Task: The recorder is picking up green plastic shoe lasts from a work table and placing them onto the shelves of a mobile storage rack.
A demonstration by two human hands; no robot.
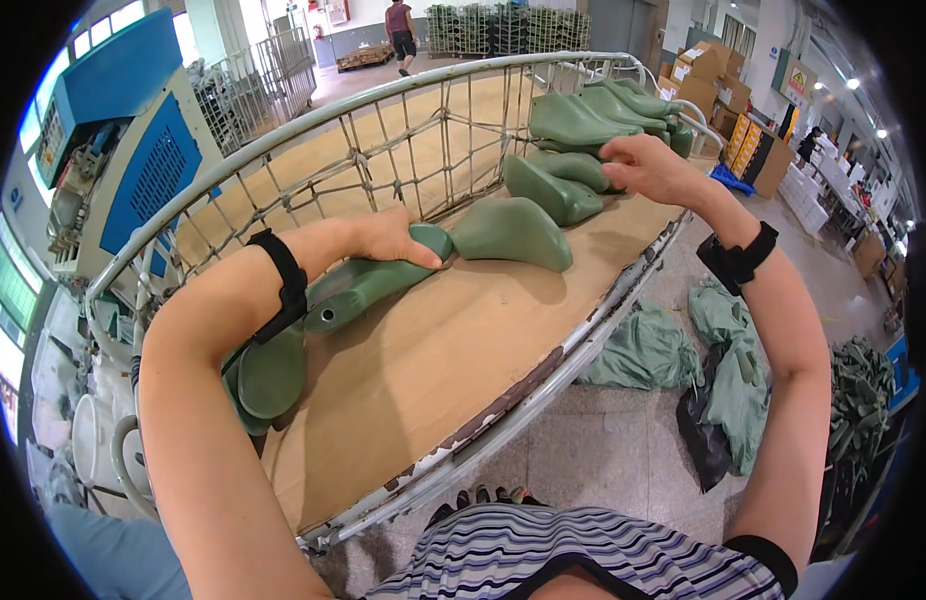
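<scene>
We've got a wire cart (463, 436) across the whole view, brown board (433, 370) as its deck. Far side has a wire wall (358, 160); our side shows only a low chipped edge, so anything nudged our way could slide off.

Green bags (643, 345) lie on the floor just beside that edge. Trip risk if we step right.

The green shoe forms are all on the board. Far row (583, 118) packed tight at the right end; one knock there could shift several, since they lean together. Nearer pair (553, 190) in front of it, lone form (513, 235) mid-board on its rounded side, likely to rock if bumped. Two more (273, 375) at the left end.

Left hand (398, 238): thumb over the end of the long form (368, 285), fingers wrapped out of sight behind. Looks held; can't tell how firmly. Smooth surface, so a thumb-heavy grip could slip. Thumb could also get pinched against the lone form.

Right hand (651, 168): fingers loosely bent above the pair, can't tell if they're pinching anything.

Wristbands (283, 285): left one could snag on the wire.
</scene>
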